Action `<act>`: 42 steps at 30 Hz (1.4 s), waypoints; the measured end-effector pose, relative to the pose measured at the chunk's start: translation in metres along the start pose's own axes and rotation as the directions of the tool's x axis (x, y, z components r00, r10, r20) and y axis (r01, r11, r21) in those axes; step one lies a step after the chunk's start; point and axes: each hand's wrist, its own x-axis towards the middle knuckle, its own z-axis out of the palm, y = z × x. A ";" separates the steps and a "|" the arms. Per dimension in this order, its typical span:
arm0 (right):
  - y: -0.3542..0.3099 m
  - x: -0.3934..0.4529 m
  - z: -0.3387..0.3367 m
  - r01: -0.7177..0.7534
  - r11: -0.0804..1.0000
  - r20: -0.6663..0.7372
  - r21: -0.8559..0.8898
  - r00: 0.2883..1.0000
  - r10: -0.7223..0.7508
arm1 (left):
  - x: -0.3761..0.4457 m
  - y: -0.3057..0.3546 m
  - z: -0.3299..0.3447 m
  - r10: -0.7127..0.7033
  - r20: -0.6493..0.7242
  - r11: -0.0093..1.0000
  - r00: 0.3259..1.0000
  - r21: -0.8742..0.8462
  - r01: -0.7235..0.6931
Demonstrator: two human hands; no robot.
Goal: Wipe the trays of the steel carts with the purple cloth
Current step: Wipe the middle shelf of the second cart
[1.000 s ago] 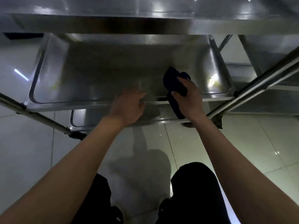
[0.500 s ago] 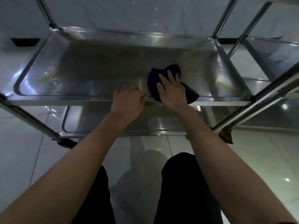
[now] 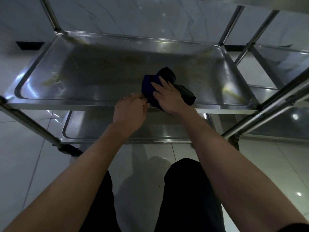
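On the middle tray: cloth wiping.
Right hand presses flat, fingers straight, on cloth; left hand curls over the tray's front rim.

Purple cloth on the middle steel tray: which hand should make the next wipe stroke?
Right. The right hand already lies with spread fingers on the crumpled purple cloth in the middle steel tray; the left hand grips the tray's front rim, bracing the cart.
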 end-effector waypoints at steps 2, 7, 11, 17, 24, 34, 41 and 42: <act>-0.002 0.000 0.000 -0.020 0.999 0.003 0.026 1.000 0.020 | 0.000 -0.002 0.000 -0.014 0.018 1.000 1.000 -0.014 0.015; -0.002 -0.002 0.001 -0.041 0.999 -0.049 0.026 0.998 0.042 | 0.001 0.000 -0.002 -0.051 0.026 0.998 0.998 -0.018 0.052; 0.019 -0.010 -0.006 -0.082 0.996 -0.051 0.027 0.995 0.083 | 0.001 0.006 -0.006 -0.079 0.064 0.996 0.995 0.034 0.077; 0.069 -0.029 -0.021 -0.161 0.986 -0.102 0.036 0.981 0.164 | 0.020 0.063 -0.003 -0.016 0.061 1.000 0.998 0.020 0.015; 0.138 -0.059 -0.046 -0.319 0.946 -0.110 0.053 0.940 0.323 | 0.011 0.102 0.026 0.025 0.026 0.997 0.999 0.069 -0.027; 0.228 -0.095 -0.077 -0.520 0.851 -0.137 0.076 0.840 0.525 | 0.012 0.116 0.021 0.008 0.083 0.999 0.996 0.043 -0.012; 0.210 -0.108 -0.069 -0.548 0.827 -0.150 0.122 0.814 0.561 | 0.011 0.112 0.017 -0.002 0.059 0.989 0.998 0.147 -0.007; 0.207 -0.111 -0.066 -0.545 0.829 -0.154 0.125 0.815 0.559 | 0.009 0.110 0.015 -0.002 0.050 0.990 0.999 0.143 -0.005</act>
